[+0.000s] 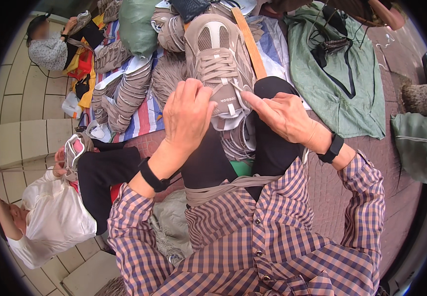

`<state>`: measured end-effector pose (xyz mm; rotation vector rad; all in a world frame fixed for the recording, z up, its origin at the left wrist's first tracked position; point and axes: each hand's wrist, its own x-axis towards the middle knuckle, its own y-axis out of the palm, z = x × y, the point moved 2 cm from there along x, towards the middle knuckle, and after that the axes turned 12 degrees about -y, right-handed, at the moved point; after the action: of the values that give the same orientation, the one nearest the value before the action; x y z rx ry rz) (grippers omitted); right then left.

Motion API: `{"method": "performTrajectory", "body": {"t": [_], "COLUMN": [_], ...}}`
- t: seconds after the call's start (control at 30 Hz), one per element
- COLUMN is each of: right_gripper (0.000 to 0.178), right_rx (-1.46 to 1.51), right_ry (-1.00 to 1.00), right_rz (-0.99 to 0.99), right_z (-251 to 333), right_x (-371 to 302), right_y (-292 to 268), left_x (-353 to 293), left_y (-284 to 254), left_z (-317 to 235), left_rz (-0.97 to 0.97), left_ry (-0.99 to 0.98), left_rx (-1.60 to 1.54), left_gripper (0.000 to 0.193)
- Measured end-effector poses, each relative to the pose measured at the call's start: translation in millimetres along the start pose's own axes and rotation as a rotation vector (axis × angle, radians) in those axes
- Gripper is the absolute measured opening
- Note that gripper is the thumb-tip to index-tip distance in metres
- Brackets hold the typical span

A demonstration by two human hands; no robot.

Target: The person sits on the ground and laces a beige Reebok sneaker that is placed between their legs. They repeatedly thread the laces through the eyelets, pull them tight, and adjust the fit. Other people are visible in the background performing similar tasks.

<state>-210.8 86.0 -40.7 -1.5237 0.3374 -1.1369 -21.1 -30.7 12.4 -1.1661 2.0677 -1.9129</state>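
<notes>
A taupe and grey sneaker [204, 42] lies before me above my knees, toe pointing away and its tongue toward me. A taupe shoelace [218, 66] crosses the tongue in several rows. My right hand [285, 116] is at the right side of the tongue, its thumb and index finger pinching a loose part of the lace. At the left edge of the tongue is my left hand [186, 111], its fingers curled together; what they hold, if anything, is hidden. A bundle of taupe laces [223, 190] lies across my lap.
A wooden strip [249, 42] stands right of the shoe. Stacked shoe uppers [132, 96] and a green sack [138, 24] lie on a striped sheet at the left. Two people [58, 209] handle shoes at the left. A green cloth [322, 93] covers the right-hand paving.
</notes>
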Motion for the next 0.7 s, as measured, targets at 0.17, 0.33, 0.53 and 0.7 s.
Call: {"method": "performTrajectory", "body": {"t": [0.17,0.33,0.53,0.7], "right_gripper": [0.064,0.069,0.070,0.047], "right_rx": [-0.006,-0.069,0.271,0.559], "right_ry": [0.010,0.119,0.523,0.601], "right_rz": [0.088,0.196,-0.105,-0.121], "right_z": [6.9,4.7,13.6,4.6], "right_x": [-0.7,-11.0,20.1,21.6], "right_y": [6.1,-15.0,17.0,10.9], "left_x": [13.2,15.9,2.9,1.6], "left_y": [4.3,-15.8,10.3,12.9], "left_z": [3.2,26.1,14.4,17.1], "left_rz": [-0.110,-0.054,0.028,0.022], "left_ry": [0.141,-0.019,-0.184,-0.202], "left_rx": [0.144,0.099,-0.132,-0.005], "left_gripper": [0.011,0.010,0.022,0.027]}}
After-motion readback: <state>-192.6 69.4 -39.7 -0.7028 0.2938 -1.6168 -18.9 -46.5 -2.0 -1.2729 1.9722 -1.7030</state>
